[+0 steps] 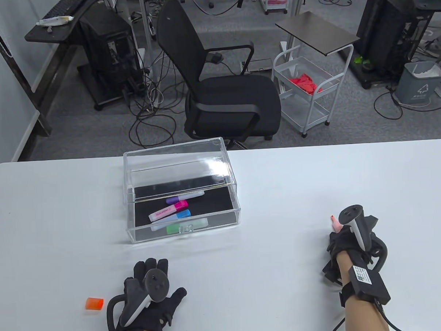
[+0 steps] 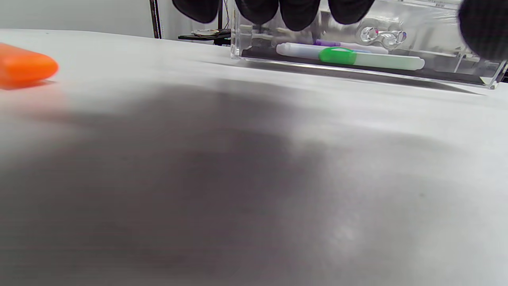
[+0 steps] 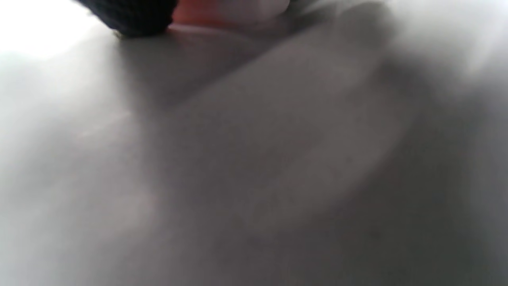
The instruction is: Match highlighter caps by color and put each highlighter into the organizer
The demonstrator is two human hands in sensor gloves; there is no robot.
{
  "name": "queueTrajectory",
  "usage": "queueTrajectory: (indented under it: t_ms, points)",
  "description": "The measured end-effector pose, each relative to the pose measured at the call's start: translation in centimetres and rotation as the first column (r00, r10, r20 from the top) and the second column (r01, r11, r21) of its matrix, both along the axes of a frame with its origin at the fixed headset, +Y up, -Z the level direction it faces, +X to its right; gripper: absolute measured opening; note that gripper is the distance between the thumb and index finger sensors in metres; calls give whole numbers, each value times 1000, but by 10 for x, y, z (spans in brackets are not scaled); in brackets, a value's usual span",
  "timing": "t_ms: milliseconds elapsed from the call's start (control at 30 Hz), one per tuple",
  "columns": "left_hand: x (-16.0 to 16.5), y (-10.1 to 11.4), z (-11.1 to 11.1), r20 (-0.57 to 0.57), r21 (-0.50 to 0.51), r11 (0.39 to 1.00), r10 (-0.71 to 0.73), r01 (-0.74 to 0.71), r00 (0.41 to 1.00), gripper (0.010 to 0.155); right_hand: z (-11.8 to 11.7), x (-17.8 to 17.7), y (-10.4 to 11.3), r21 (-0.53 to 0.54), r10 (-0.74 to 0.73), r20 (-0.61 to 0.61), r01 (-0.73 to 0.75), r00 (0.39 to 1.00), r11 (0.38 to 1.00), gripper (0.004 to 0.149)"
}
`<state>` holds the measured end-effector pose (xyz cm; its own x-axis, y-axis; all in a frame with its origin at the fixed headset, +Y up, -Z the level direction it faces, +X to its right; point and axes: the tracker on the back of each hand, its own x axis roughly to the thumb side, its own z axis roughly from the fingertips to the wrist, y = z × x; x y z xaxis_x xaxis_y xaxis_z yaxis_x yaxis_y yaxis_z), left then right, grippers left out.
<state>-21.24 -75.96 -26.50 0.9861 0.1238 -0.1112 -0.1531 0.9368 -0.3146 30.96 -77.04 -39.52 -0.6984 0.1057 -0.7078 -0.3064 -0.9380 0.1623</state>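
An orange cap (image 1: 94, 303) (image 2: 24, 70) lies on the white table, just left of my left hand (image 1: 152, 285), which rests flat with straight fingers and holds nothing. My right hand (image 1: 342, 237) sits at the table's right side, its fingers curled round an uncapped orange highlighter whose pink-orange tip (image 1: 334, 222) pokes out above the glove. The clear organizer (image 1: 181, 191) has its drawer pulled out. Inside lie purple (image 1: 184, 197), pink (image 1: 168, 210), blue (image 1: 173, 216) and green (image 1: 186, 226) (image 2: 349, 58) highlighters. The right wrist view is a blur of table and glove.
The white table (image 1: 280, 192) spreads wide between the organizer and both hands. Beyond its far edge stand a black office chair (image 1: 224, 88) and a white wire cart (image 1: 306, 90).
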Motion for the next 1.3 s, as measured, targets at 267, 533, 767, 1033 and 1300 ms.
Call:
queueTrajectory:
  t_ms: [267, 533, 767, 1033, 1300]
  points:
    - [3, 2, 1, 2, 7, 1000, -7, 7, 1000, 91, -8, -23, -2, -54, 235, -108, -241, 966, 969, 58]
    - [1, 0, -1, -5, 3, 1000, -10, 10, 1000, 90, 2, -38, 13, -12, 284, -182, -290, 942, 957, 60]
    - [-3, -2, -2, -24, -4, 1000, 4, -4, 1000, 90, 17, -62, 39, 69, 258, -256, -249, 932, 966, 55]
    - [-3, -4, -2, -24, -15, 1000, 19, -20, 1000, 89, 43, -130, 72, 210, 263, -438, -187, 859, 960, 55]
    - [2, -6, -1, -4, -29, 1000, 0, 0, 1000, 89, 80, -194, 93, 311, 304, -592, -136, 746, 941, 54]
